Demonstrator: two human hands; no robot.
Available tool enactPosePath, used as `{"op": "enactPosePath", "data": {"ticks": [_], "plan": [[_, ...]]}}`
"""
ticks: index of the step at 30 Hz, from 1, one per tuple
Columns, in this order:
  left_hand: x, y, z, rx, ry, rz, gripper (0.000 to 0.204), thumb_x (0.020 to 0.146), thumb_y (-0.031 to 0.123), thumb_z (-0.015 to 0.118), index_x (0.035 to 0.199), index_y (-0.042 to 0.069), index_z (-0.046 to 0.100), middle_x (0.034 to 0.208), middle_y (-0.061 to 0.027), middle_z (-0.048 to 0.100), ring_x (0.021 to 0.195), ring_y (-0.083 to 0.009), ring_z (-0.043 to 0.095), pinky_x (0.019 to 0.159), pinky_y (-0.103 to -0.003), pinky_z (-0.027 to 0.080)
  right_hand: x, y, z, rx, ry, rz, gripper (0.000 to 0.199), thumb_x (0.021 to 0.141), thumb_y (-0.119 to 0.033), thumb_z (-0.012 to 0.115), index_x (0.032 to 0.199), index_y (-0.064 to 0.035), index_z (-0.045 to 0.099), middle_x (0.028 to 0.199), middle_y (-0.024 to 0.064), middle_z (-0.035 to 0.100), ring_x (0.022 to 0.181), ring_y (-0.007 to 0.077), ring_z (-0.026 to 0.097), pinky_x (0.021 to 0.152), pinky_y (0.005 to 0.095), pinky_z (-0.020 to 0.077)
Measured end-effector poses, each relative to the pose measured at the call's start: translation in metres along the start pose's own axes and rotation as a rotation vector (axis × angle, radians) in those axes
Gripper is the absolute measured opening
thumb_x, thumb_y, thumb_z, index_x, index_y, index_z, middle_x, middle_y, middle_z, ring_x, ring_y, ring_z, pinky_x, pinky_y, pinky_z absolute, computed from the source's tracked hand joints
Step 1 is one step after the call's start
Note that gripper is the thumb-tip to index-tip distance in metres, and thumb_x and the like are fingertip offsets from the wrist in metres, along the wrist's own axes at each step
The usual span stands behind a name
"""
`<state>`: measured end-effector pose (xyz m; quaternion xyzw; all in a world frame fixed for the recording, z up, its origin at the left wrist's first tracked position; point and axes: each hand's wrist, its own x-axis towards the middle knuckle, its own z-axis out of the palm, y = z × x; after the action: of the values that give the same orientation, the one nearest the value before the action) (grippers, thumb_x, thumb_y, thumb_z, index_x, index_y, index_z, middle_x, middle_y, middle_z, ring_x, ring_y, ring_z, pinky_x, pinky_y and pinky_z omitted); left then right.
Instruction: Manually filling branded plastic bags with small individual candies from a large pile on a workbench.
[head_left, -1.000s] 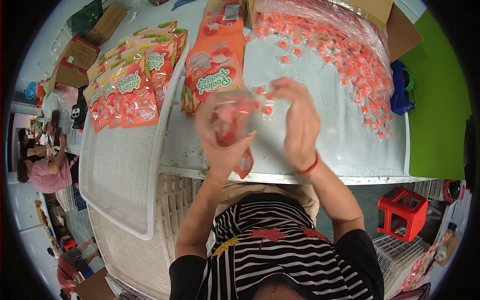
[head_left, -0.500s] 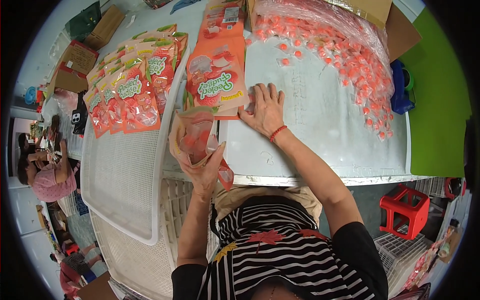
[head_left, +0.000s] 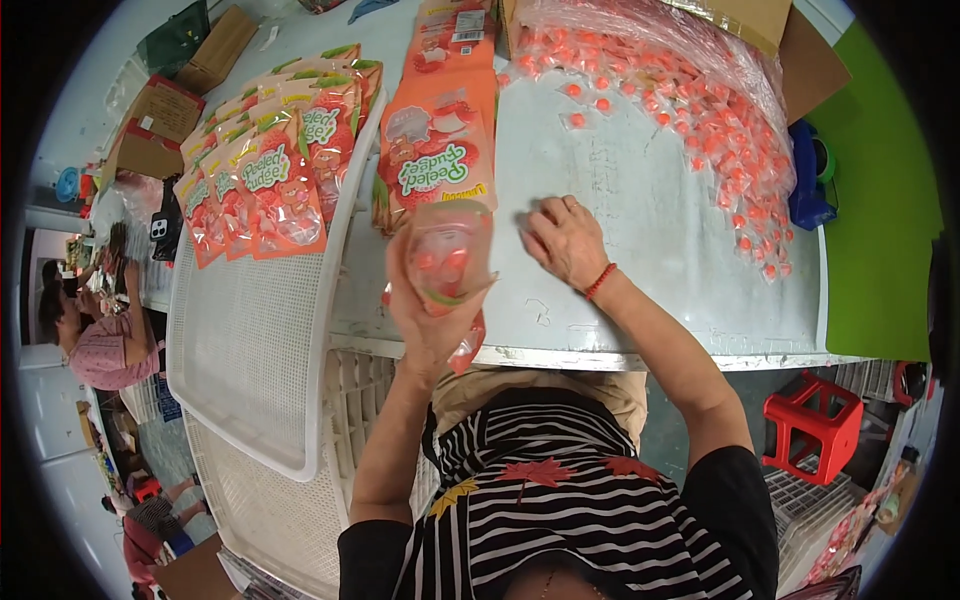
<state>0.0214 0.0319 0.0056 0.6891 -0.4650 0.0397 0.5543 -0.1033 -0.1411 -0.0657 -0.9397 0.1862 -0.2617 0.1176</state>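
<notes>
Clear plastic forms the open pouch (head_left: 448, 255), which the left hand (head_left: 428, 320) grips from below and holds upright above the near table edge, mouth up so the few orange candies inside stay put. The right hand (head_left: 563, 240) lies palm-down, fingers spread and empty, on the grey table (head_left: 650, 260) just right of the pouch. Printed orange pouches (head_left: 437, 160) lie stacked just beyond, filled ones (head_left: 265, 180) line the white tray (head_left: 250, 370) at left, and loose wrapped candies (head_left: 700, 110) are heaped far right, within reach.

Two white trays (head_left: 250, 400), one red stool (head_left: 815, 425), two cardboard boxes (head_left: 165, 110).
</notes>
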Motion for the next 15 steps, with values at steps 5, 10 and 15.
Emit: {"op": "enactPosePath", "data": {"ticks": [5, 10, 15], "plan": [[0.004, 0.003, 0.027, 0.003, -0.157, -0.009, 0.094, 0.058, 0.010, 0.087, 0.135, 0.000, 0.033, 0.126, -0.0161, 0.049, 0.112, -0.0260, 0.053, 0.094, -0.037, 0.045, 0.015, 0.012, -0.016, 0.128, 0.236, 0.186, 0.016, 0.083, -0.020, 0.063, 0.074, -0.0076, 0.058, 0.071, 0.0045, 0.053, 0.062, 0.0187, 0.056, 0.051, 0.0304, 0.0448], [-0.001, 0.003, 0.037, 0.170, -0.194, 0.067, 0.093, 0.058, 0.012, 0.087, 0.134, 0.000, 0.034, 0.127, -0.0188, 0.049, 0.115, -0.0297, 0.053, 0.094, -0.038, 0.045, 0.069, -0.052, -0.095, 1.206, 0.488, 0.559, 0.014, 0.096, -0.019, 0.051, 0.088, -0.0080, 0.053, 0.073, -0.0054, 0.047, 0.062, 0.0029, 0.043, 0.052, 0.0212, 0.0389], [-0.001, -0.002, 0.053, 0.002, -0.092, 0.017, 0.098, 0.054, 0.016, 0.087, 0.135, 0.001, 0.033, 0.130, -0.0199, 0.044, 0.119, -0.0377, 0.045, 0.099, -0.047, 0.037, 0.060, -0.064, -0.083, 1.198, 0.252, 0.486, 0.015, 0.095, -0.019, 0.052, 0.096, -0.0038, 0.051, 0.086, 0.0017, 0.053, 0.068, 0.0068, 0.048, 0.060, 0.0234, 0.0432]]}}
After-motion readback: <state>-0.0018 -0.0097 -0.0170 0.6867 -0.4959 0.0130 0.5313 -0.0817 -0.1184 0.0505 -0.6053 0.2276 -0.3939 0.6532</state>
